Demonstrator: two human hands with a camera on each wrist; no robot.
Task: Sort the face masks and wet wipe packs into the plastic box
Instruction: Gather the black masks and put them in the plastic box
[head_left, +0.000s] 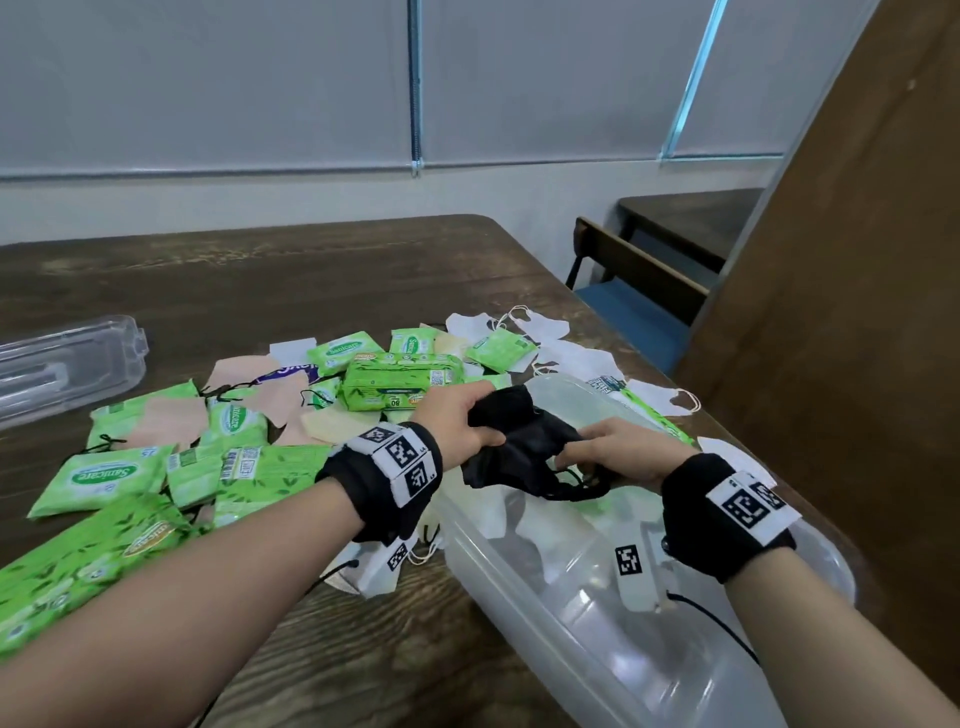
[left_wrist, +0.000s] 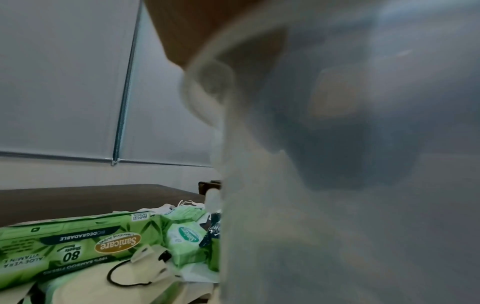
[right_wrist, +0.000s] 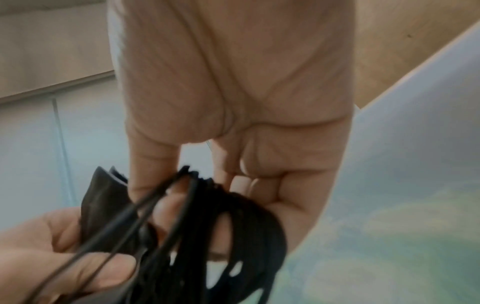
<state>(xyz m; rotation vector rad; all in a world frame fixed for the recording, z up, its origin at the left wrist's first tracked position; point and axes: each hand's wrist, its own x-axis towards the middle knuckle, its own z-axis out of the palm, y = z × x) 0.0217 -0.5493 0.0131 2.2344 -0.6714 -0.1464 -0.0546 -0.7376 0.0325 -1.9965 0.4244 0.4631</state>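
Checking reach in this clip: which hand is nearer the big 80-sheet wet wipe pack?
Left. The left hand grips the black masks just in front of the 80-sheet pack; the right hand holds them farther right, over the plastic box.

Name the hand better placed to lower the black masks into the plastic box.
Right, probably. The right hand pinches the black masks directly above the plastic box, while the left hand holds its grip nearer the box's edge, beside the table pile.

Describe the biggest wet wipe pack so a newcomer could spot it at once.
On the wooden table, look at the far middle of the green pile, just beyond the left hand. The bulky wet wipe pack is a thick block marked 80, while its neighbours are thin flat sachets.
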